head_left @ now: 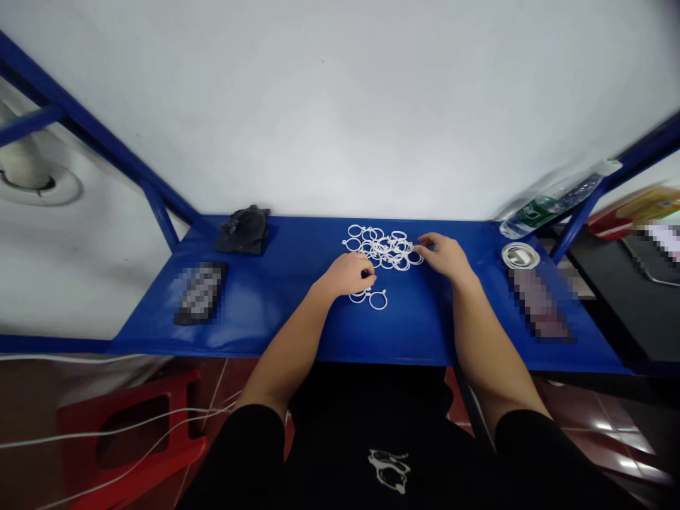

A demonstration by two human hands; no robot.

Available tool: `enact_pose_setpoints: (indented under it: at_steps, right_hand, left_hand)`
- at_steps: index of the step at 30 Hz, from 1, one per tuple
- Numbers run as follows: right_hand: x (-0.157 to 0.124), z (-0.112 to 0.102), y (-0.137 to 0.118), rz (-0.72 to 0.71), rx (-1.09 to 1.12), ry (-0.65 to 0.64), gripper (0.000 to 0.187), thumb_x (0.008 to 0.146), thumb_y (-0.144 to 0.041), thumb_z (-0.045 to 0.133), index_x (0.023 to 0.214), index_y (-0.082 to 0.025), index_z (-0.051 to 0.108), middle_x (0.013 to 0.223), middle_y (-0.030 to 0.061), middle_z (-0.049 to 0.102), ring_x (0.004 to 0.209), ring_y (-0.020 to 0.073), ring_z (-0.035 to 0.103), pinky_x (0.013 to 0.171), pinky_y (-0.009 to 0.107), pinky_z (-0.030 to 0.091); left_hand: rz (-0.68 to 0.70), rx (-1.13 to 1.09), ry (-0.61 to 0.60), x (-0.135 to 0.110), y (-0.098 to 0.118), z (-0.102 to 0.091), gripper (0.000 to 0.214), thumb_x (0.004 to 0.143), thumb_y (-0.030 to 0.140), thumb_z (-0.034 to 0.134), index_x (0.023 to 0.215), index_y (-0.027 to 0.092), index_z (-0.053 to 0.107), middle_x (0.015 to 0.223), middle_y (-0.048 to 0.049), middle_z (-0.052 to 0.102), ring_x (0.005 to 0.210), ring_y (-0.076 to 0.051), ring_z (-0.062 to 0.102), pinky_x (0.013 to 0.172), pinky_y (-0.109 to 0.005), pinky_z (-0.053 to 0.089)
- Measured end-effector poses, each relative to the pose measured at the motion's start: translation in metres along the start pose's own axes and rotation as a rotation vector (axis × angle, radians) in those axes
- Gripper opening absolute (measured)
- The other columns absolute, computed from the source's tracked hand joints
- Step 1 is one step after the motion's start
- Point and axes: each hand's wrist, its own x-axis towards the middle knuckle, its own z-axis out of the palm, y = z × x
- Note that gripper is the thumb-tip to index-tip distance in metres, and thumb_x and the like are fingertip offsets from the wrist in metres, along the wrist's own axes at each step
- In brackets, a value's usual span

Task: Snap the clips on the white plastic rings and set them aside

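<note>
A pile of white plastic curtain rings (390, 249), each with a small eyelet, lies on the blue table (287, 290). My left hand (348, 275) is at the pile's near left side, its fingers curled and the fingertips close to the thumb. Whatever it may pinch is too small to make out. Just below that hand lie a couple of separate rings, one loose ring (378, 300) fully visible. At the pile's right edge, my right hand (445, 256) has its fingers partly spread, with a fingertip touching the outermost ring (416, 258).
A crumpled black plastic bag (245, 230) and a blurred-out dark object (200, 292) are on the left. To the right are a tape roll (520, 256), a water bottle (552, 205) and another blurred object (539, 304). Blue frame bars flank the table; a red stool (132, 432) stands below.
</note>
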Motion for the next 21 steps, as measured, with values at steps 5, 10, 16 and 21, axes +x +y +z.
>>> enact_pose_setpoints:
  at_steps: [5, 10, 16, 21]
  right_hand:
    - [-0.001, 0.013, -0.005, -0.082, -0.069, -0.035, 0.031, 0.091, -0.038, 0.07, 0.117, -0.023, 0.078, 0.107, 0.0106, 0.076, 0.094, 0.0275, 0.071, 0.085, 0.039, 0.056]
    - [-0.005, 0.024, -0.009, -0.258, -0.03, 0.016, 0.038, 0.091, -0.026, 0.066, 0.128, -0.025, 0.075, 0.128, 0.0118, 0.064, 0.11, 0.0282, 0.068, 0.098, 0.043, 0.057]
    - [-0.006, 0.033, -0.016, -0.262, -0.011, -0.015, 0.016, 0.094, -0.027, 0.062, 0.098, -0.022, 0.077, 0.121, 0.012, 0.066, 0.104, 0.0271, 0.068, 0.094, 0.042, 0.057]
    - [-0.012, 0.023, -0.035, -0.315, 0.195, 0.076, 0.016, 0.098, -0.031, 0.057, 0.097, -0.022, 0.07, 0.121, 0.0138, 0.068, 0.103, 0.0267, 0.067, 0.087, 0.041, 0.056]
  left_hand:
    - [0.019, 0.001, -0.04, 0.001, 0.005, 0.011, 0.011, 0.087, 0.034, 0.076, 0.088, 0.023, 0.076, 0.087, -0.0035, 0.074, 0.086, -0.022, 0.07, 0.079, -0.037, 0.055]
    - [-0.021, -0.041, -0.111, 0.0, 0.01, 0.014, 0.016, 0.089, 0.039, 0.076, 0.086, 0.024, 0.077, 0.074, 0.0001, 0.073, 0.071, -0.019, 0.069, 0.068, -0.033, 0.052]
    - [-0.022, 0.024, 0.047, 0.002, 0.009, 0.013, 0.015, 0.093, 0.037, 0.073, 0.096, 0.023, 0.076, 0.083, -0.0011, 0.078, 0.078, -0.019, 0.072, 0.075, -0.034, 0.054]
    - [-0.035, 0.029, 0.3, 0.004, 0.006, 0.01, 0.02, 0.099, 0.031, 0.069, 0.115, 0.02, 0.074, 0.1, -0.0052, 0.078, 0.087, -0.019, 0.072, 0.086, -0.037, 0.056]
